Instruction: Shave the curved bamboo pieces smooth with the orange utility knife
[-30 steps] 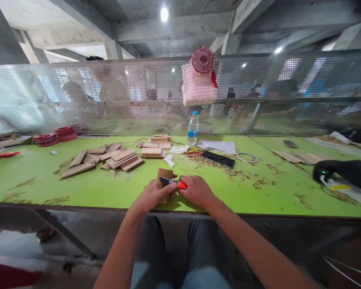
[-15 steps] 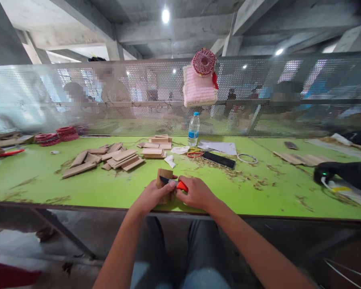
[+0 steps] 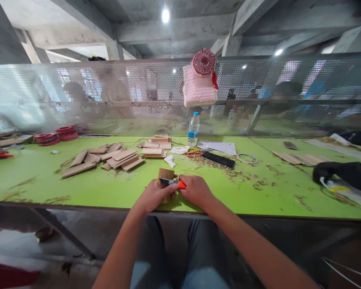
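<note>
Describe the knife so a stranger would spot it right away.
Go to the green table, middle of its near edge. There, the left grip holds a wood piece; in front of it, the right grip holds the knife. Its orange handle and dark blade set it apart from the tan wood piece.

A green table is stretching beneath and around the fingers. Ahead and left of them, loose wooden slats are lying jumbled, with red coils sitting farther off that way. Nearly straight ahead, a white scrap is lying near the fingers, and a bottle is standing upright well beyond. Ahead and right of them, a black phone and a pale ring are resting, while brown shavings are littering the surface rightward of the fingers.
</note>
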A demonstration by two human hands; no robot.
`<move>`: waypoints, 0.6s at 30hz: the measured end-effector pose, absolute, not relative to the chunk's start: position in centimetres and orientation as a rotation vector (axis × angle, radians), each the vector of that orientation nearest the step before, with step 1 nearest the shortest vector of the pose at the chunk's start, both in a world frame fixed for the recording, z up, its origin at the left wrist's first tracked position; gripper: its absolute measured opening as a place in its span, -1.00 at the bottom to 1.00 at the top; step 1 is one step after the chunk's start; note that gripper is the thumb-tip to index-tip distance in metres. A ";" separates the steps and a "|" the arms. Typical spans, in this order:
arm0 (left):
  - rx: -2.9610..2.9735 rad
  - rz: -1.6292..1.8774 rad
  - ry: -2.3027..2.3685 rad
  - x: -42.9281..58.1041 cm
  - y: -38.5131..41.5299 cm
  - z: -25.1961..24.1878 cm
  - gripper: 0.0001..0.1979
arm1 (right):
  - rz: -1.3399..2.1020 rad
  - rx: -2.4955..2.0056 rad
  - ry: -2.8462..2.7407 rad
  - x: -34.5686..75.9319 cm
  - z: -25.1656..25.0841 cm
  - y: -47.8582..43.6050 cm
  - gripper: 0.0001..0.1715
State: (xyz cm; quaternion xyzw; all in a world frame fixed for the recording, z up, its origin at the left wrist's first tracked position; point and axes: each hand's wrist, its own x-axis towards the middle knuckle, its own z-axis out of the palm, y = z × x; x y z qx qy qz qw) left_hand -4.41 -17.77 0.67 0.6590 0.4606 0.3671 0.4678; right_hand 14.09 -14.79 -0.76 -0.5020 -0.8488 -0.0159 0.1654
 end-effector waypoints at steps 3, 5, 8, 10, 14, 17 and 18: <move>1.670 0.902 1.158 -4.4 -17.6 0.7 -0.60 | -0.066 -1.463 -2.414 14.0 -0.8 -14.7 -0.74; 1.697 0.905 1.163 -4.4 -17.5 0.6 -0.61 | -0.077 -1.480 -2.412 14.0 -0.8 -14.7 -0.74; 1.700 0.895 1.153 -4.3 -17.4 0.7 -0.58 | -0.086 -1.497 -2.408 13.9 -0.9 -14.8 -0.71; 1.699 0.895 1.149 -4.3 -17.5 0.7 -0.56 | -0.082 -1.503 -2.408 13.9 -0.9 -14.8 -0.71; 1.687 0.892 1.154 -4.2 -17.5 0.7 -0.55 | -0.068 -1.502 -2.411 13.9 -0.9 -14.9 -0.74; 1.646 0.911 1.154 -4.1 -17.5 0.6 -0.56 | -0.064 -1.498 -2.418 13.9 -0.9 -14.8 -0.74; 1.622 0.926 1.158 -4.1 -17.5 0.5 -0.56 | -0.063 -1.497 -2.420 13.9 -0.8 -14.7 -0.73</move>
